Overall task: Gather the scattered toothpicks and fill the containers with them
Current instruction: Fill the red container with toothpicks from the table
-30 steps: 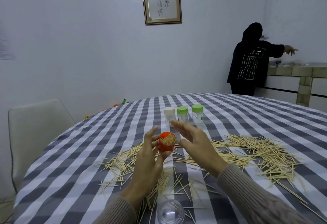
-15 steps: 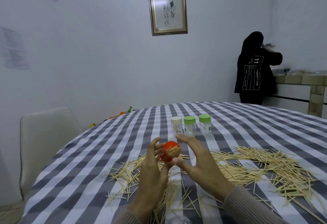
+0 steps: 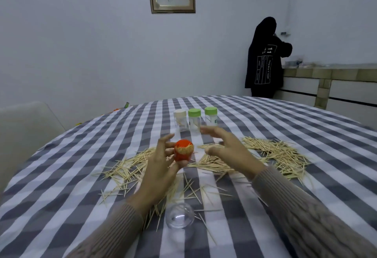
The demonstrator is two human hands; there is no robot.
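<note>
My left hand (image 3: 158,168) holds a small orange container (image 3: 182,153) above the table, thumb under it and fingers behind; its mouth faces me and is packed with toothpick ends. My right hand (image 3: 226,149) hovers just right of it, fingers spread and relaxed, touching nothing. Loose toothpicks (image 3: 277,155) lie scattered over the checked tablecloth (image 3: 61,176), a thick heap at the right and thinner ones at the left (image 3: 126,168). A clear plastic dome lid (image 3: 179,216) rests near my wrists.
Three small capped jars stand in a row beyond my hands: a white-capped one (image 3: 180,120) and two green-capped ones (image 3: 194,119) (image 3: 211,116). A pale chair (image 3: 26,123) is at the left. A person in black (image 3: 264,59) stands at a counter far right.
My right hand has let go of the orange container and drawn off to the right. The left hand keeps holding it. The camera has tilted down slightly.
</note>
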